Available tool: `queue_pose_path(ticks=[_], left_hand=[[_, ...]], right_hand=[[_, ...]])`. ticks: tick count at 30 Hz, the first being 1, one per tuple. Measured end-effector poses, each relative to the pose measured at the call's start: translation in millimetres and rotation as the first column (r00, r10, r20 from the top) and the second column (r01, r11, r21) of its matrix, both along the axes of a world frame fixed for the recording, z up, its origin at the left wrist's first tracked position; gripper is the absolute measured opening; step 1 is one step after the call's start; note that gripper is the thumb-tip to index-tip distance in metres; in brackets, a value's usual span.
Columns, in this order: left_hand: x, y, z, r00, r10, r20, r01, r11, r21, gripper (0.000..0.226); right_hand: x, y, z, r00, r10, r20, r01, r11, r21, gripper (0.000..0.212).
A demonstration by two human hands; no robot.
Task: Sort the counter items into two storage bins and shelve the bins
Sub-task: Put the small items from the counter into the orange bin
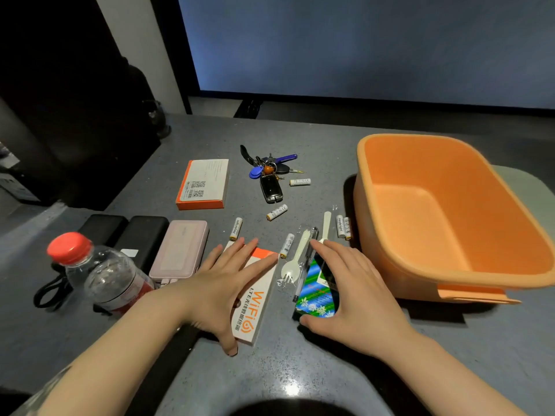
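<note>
The orange bin is sitting empty at three o'clock on the grey speckled desk, nearest the right hand. That grip is spreading wide over a glossy patterned packet, thumb and fingers bracketing its long axis, which runs twelve to six. The left hand is lying flat, open, on a matte cardboard box.
</note>
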State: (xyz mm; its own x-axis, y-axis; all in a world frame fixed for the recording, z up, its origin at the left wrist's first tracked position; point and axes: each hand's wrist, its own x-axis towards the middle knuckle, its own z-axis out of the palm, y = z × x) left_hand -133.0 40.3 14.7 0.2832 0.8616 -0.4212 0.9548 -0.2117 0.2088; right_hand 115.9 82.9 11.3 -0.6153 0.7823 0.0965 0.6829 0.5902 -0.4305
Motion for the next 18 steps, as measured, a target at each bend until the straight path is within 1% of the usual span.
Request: queue_pose_path(ticks=[3,6,10,13,15,18], left_hand=[[5,4,2,1.000,0.008,0.001,-0.008,0.999,-0.032,0.146],[8,6,3,0.999,0.032,0.005,-0.032,0.999,-0.024,0.146],[13,1,5,0.992,0.113,0.051,-0.116,0.992,0.052,0.137],[17,-6,9,0.971,0.207,0.119,-0.221,0.969,0.110,0.135],[21,-7,24,0.946,0.257,0.197,-0.293,0.938,0.186,0.133],[34,2,68,0.922,0.234,0.309,-0.350,0.846,0.402,0.130]], right_hand=[[1,0,8,1.000,0.008,-0.024,-0.008,1.000,0.020,0.105],[2,-1,14,0.999,0.022,-0.035,-0.021,0.999,0.041,0.104],[2,-3,20,0.998,0.055,-0.026,-0.054,0.997,0.051,0.105],[2,-5,35,0.994,0.076,-0.084,-0.070,0.995,0.068,0.103],[7,-5,53,0.982,0.092,-0.165,-0.083,0.995,0.060,0.102],[27,7,86,0.959,0.067,-0.275,-0.055,0.997,0.052,0.102]])
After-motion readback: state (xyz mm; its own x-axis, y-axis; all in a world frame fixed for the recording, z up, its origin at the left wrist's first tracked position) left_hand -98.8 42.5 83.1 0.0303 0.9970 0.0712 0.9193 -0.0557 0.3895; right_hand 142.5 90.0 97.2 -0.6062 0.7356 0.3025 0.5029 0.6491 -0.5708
